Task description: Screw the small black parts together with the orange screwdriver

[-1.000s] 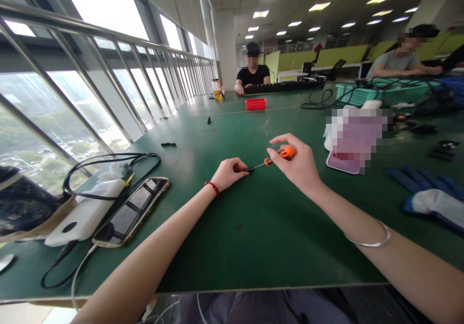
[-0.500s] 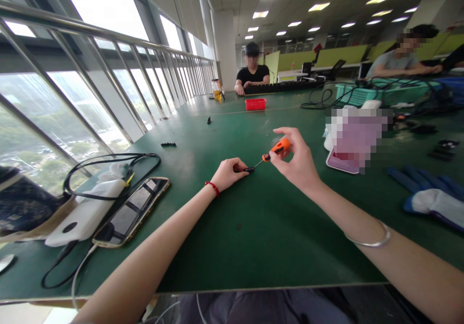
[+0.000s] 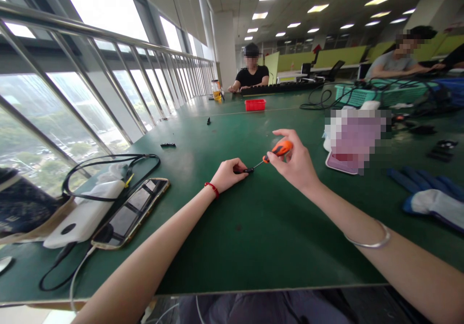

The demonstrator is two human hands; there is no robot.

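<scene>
Screwdriver [image 3: 279,148] with an orange handle sat above the middle of the green table [image 3: 253,237], tilted, its thin shaft running down and left to a small black part [image 3: 248,170]; the tip met that part, though whether it sat in a screw was too small to tell. The right hand [image 3: 297,167] was closed on the handle, thumb and fingers pinched round it, the forefinger curled over its top; a silver bangle [image 3: 369,240] lay on that forearm. The left hand [image 3: 226,175] was curled shut on the black part, holding it low on the table; a red cord [image 3: 212,187] circled that wrist.

Left of the arms lay a phone [image 3: 127,214] just beside a white power bank [image 3: 85,216], with a black cable [image 3: 108,161] looped behind them; a short black piece [image 3: 168,144] lay further up the table, well apart from the hands. Blue gloves [image 3: 427,189] lay at the right edge. A red tray [image 3: 255,104] stood far up the table; beyond it a person in black [image 3: 252,76] sat at the far end.
</scene>
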